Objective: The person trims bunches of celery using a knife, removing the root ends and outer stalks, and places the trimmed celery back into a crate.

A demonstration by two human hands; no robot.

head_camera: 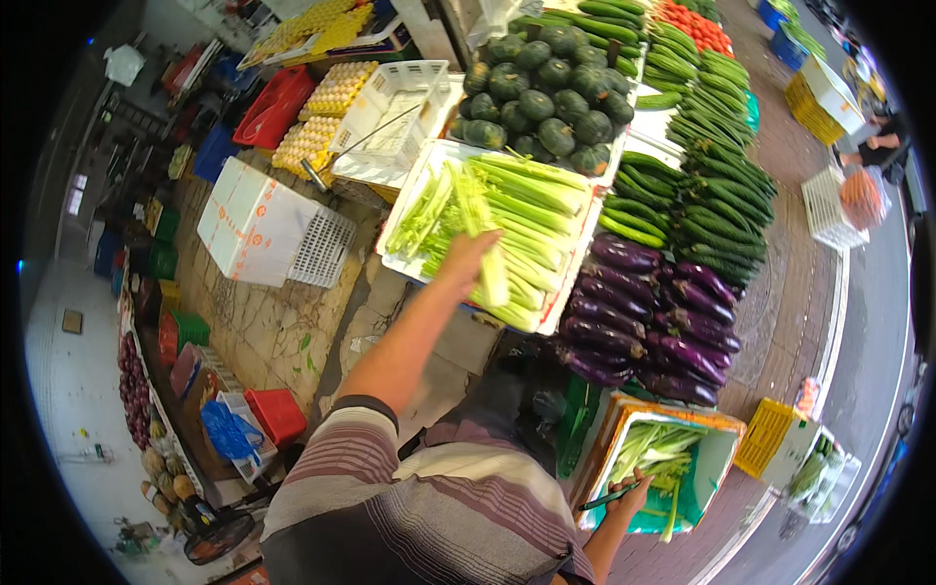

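Observation:
My left hand (472,259) is closed around a bunch of celery (484,248) over a white foam box (380,245), where more celery bunches (537,212) lie side by side. Lower right, my right hand (630,493) holds a thin dark tool with a green tint (605,499), perhaps a knife; its exact kind is unclear. That hand is over the near side of an orange-rimmed foam box (720,418) with a green lining, which contains loose celery stalks and leaves (654,453). One stalk hangs over the box's near edge.
Dark green pumpkins (556,95) lie beyond the celery box. Eggplants (621,292) and cucumbers (724,197) cover the stand to the right. Left are egg trays (307,142), an empty white crate (398,110) and a white foam box (248,219) on the floor. A person (881,142) is far right.

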